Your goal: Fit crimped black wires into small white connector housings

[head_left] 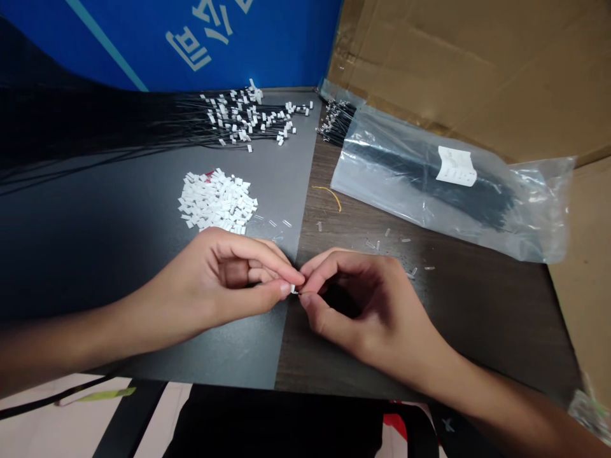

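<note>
Near the middle of the worktop's front edge, the left hand pinched a white connector between thumb and index finger. The right hand's thumb and forefinger closed on what seemed, though tiny, a dark wire. Loose white connectors lay heaped beyond the left hand; a plastic bag lay towards the far right corner.

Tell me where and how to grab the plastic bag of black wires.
Best grip the bag across its wire-filled middle, near the white label, probably coming from the near side: cardboard stands behind it, wire ends stick out at the left, and the right end looks like slack plastic.
</note>
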Demonstrator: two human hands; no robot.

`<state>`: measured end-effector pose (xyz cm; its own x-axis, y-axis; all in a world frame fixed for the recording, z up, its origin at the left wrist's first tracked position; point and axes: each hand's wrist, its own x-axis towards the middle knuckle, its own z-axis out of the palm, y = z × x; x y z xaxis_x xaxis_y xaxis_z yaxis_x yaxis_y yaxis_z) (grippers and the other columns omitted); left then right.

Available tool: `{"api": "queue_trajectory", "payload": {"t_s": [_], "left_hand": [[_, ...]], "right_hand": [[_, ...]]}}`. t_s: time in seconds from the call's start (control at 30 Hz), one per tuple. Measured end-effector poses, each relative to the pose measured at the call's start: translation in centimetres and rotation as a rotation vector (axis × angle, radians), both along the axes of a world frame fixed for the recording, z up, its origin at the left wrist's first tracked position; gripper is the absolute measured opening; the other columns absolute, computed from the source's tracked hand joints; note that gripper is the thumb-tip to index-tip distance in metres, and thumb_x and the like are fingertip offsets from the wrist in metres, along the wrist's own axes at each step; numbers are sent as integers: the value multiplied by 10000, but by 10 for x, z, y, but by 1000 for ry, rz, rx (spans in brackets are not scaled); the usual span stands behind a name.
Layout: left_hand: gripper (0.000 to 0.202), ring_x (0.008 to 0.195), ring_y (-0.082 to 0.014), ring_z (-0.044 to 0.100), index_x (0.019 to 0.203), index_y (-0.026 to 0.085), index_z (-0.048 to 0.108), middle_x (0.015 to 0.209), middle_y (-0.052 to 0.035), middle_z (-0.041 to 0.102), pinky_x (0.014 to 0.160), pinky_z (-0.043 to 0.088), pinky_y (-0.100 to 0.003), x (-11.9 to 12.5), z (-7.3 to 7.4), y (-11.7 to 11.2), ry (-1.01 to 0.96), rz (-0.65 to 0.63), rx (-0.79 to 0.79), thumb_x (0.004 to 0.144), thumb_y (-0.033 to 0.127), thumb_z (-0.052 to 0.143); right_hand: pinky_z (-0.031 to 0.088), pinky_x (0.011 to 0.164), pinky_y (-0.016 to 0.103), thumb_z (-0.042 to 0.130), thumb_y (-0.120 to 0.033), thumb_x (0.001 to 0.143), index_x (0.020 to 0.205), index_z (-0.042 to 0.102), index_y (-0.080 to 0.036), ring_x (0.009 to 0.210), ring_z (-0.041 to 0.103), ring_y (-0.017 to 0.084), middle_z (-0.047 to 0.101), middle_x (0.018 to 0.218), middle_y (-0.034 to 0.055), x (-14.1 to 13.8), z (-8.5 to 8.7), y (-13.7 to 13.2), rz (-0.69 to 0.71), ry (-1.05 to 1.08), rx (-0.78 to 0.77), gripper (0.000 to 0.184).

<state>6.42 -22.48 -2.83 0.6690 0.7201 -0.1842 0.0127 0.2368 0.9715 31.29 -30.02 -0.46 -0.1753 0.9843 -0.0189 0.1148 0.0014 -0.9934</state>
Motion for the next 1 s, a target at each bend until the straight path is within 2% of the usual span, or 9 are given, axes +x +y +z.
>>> {"api": "queue_trajectory", "payload": {"t_s": [0.23, 0.37, 0.47, 0.57, 0.73, 0.9, 1.0], "left_hand": [[202, 924, -135, 895, 1106, 346, 1075, 1039, -26, 949, 843, 702, -124, -1, 0, -1, -11, -27, 62, 1037, 167, 1016], [201, 900, -146, 879, 1084, 342, 1076, 1011, -33, 944, 808, 703, -137, 3, 7, 1, 15, -34, 109, 1024, 164, 1004], [299, 896, -138, 890, 1079, 365, 1077, 1017, -21, 954, 812, 706, -130, 6, 12, 0, 49, -35, 157, 1015, 105, 944], [393, 916, -126, 911, 1124, 395, 1076, 1034, 0, 966, 841, 706, -109, 7, 11, -4, 33, -25, 260, 1034, 60, 890], [434, 1010, -130, 942, 1313, 426, 1051, 1123, 16, 975, 944, 719, -105, 4, 9, -10, 14, 14, 457, 1110, 83, 881], [398, 913, -123, 920, 1222, 422, 1061, 1085, 37, 984, 847, 693, -130, 2, 17, -8, 94, 24, 644, 1097, 69, 926], [385, 887, -121, 910, 1228, 422, 1058, 1072, 42, 976, 817, 676, -161, 0, 15, -8, 100, 42, 695, 1104, 83, 925]], "right_hand": [[654, 786, 236, 856, -112, 944, 894, 852, -199, 849, 839, 153, 929, 980, 29, -1, 0, -1, 4, 2, -35, 101], [643, 810, 245, 844, -101, 935, 892, 845, -202, 862, 832, 151, 927, 992, 24, 0, 0, -1, 5, -14, -33, 110], [634, 800, 264, 837, -123, 940, 892, 848, -202, 854, 825, 161, 914, 966, 22, 1, 1, -1, 10, -32, -53, 92], [617, 773, 289, 841, -155, 939, 895, 853, -203, 840, 809, 175, 903, 945, 22, 0, 1, 0, 23, -53, -83, 66], [613, 770, 289, 878, -166, 915, 890, 854, -202, 827, 800, 177, 899, 938, 27, 0, 3, 1, -5, -4, -162, 51], [561, 724, 268, 905, -157, 909, 880, 841, -201, 770, 730, 153, 861, 877, 10, 1, 5, 1, -2, 30, -213, 82], [545, 707, 253, 915, -141, 910, 885, 837, -197, 762, 721, 142, 856, 877, 4, 0, 6, 1, 11, 77, -236, 99]]}}
